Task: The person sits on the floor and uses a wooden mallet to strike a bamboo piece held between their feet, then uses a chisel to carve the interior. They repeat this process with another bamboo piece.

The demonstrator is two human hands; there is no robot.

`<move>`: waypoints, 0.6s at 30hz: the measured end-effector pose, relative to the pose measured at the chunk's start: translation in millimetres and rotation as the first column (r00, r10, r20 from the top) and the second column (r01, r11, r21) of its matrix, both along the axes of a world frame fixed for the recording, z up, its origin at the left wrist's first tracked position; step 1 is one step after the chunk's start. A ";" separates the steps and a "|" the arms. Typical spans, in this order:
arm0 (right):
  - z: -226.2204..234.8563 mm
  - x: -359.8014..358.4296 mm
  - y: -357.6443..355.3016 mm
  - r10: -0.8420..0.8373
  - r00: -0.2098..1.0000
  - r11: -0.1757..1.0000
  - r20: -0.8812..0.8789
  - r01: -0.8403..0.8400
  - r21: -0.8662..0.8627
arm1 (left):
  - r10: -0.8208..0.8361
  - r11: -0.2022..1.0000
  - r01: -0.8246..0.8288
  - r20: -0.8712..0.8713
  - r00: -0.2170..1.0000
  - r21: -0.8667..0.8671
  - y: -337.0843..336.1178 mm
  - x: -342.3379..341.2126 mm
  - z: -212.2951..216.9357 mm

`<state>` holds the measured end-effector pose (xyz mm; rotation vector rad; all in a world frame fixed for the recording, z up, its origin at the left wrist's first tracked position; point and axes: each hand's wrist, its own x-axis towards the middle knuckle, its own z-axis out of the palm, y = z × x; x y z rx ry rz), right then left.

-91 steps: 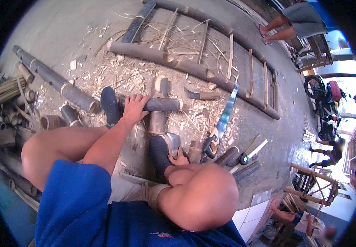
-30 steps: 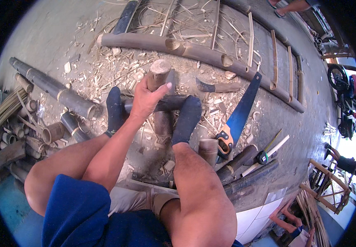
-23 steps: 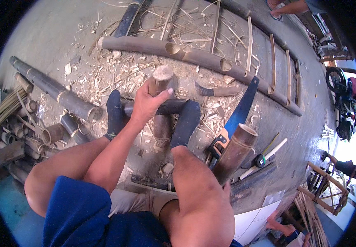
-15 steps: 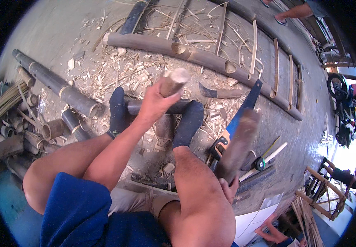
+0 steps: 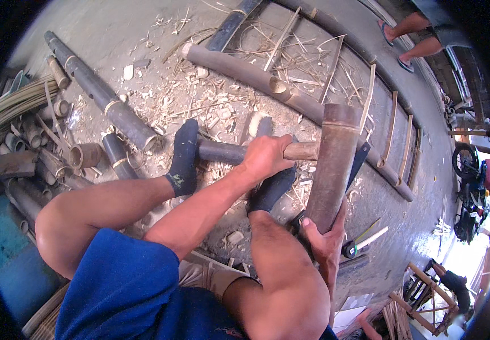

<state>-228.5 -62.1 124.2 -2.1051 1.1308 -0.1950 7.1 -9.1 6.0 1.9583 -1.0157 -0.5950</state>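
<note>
My right hand (image 5: 327, 241) grips the lower end of a thick brown bamboo tube (image 5: 332, 164), which stands tilted with its cut end up. Stretched across my shin, my left hand (image 5: 267, 156) is closed on a wooden-handled curved knife (image 5: 302, 151). Its pale handle reaches the tube's left edge, and most of its blade is hidden. Just above that hand, a short round piece (image 5: 257, 123) with a frayed pale end rests among the chips. My socked feet flank a dark bamboo piece (image 5: 220, 152) lying crosswise. A handsaw (image 5: 360, 161) is partly hidden behind the tube.
A bamboo ladder-like frame (image 5: 228, 65) lies ahead, with shavings around it. Bamboo lengths (image 5: 106, 102) and offcuts (image 5: 83, 154) pile up at left. A tape measure (image 5: 349, 249) is on the right. Another person's feet (image 5: 406, 62) show at far right; a motorcycle (image 5: 471, 181) stands beyond.
My left hand has let go of the short round piece and moved right onto the knife. The bamboo tube in my right hand has come up closer and more upright. The view has shifted.
</note>
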 end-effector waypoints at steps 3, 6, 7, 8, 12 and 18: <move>13.4 -0.4 -6.7 -0.320 0.936 0.909 0.147 0.259 0.326 | -0.027 0.999 0.026 0.032 0.999 0.034 -3.8 -2.3 -1.3; 9.0 -4.6 -11.6 -0.459 0.697 0.887 0.550 0.390 0.246 | -0.032 0.997 0.031 0.024 0.999 0.070 -10.2 -3.1 -0.6; 6.8 -7.1 -13.5 -0.494 0.553 0.858 0.671 0.435 0.273 | -0.050 0.996 0.049 0.015 0.999 0.080 -11.3 -3.2 -0.6; -5.5 -4.5 -8.7 -0.519 0.720 0.853 0.461 0.473 0.222 | -0.052 0.995 0.050 0.021 0.998 0.088 -12.0 -2.1 -0.8; -14.8 -10.4 -9.9 -0.191 0.976 0.974 0.105 0.175 0.145 | -0.054 0.996 0.049 0.068 0.996 0.075 -12.1 0.0 -2.8; -9.2 -15.3 -16.1 -0.567 0.455 0.794 0.687 0.522 0.310 | -0.033 0.995 0.027 0.063 0.997 0.099 -12.9 -2.5 -2.5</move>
